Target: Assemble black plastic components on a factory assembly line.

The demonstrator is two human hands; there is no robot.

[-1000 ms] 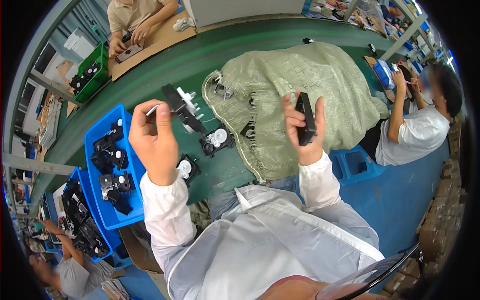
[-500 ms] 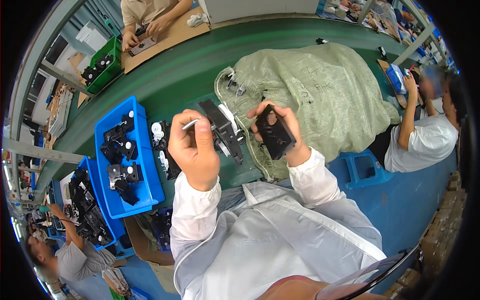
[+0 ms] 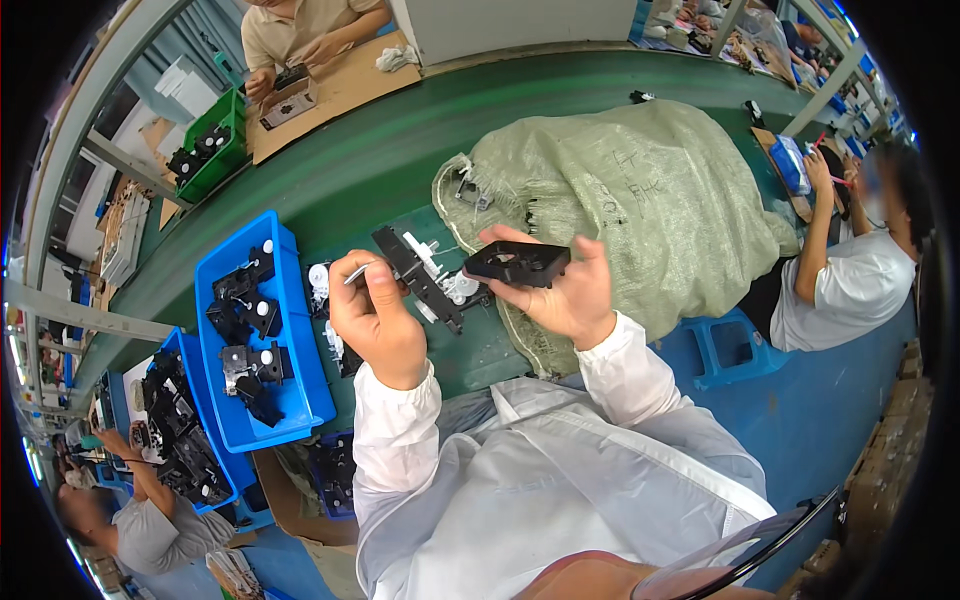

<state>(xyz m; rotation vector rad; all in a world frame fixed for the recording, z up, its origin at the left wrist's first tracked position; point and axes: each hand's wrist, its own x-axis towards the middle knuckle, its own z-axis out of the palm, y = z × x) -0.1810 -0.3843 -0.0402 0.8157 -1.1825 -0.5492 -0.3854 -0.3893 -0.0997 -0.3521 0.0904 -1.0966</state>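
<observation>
Flat black part point(image 3: 546, 263), centre: plastic, smooth, faint gloss.
Black-and-white mechanism point(image 3: 417, 275), left of centre: plastic; black portions matt, white portions smooth.
Slim rod point(image 3: 357, 272), left of centre: apparently metal, smooth, bright.
Sack point(image 3: 640, 190), upper right: woven plastic, rough, creased, slight sheen.
Blue bin point(image 3: 302, 345), left: smooth plastic, semi-gloss.
Coat point(image 3: 520, 490), lower centre: thin cloth, wrinkled.
Board point(image 3: 350, 88), upper left: matt cardboard.
</observation>
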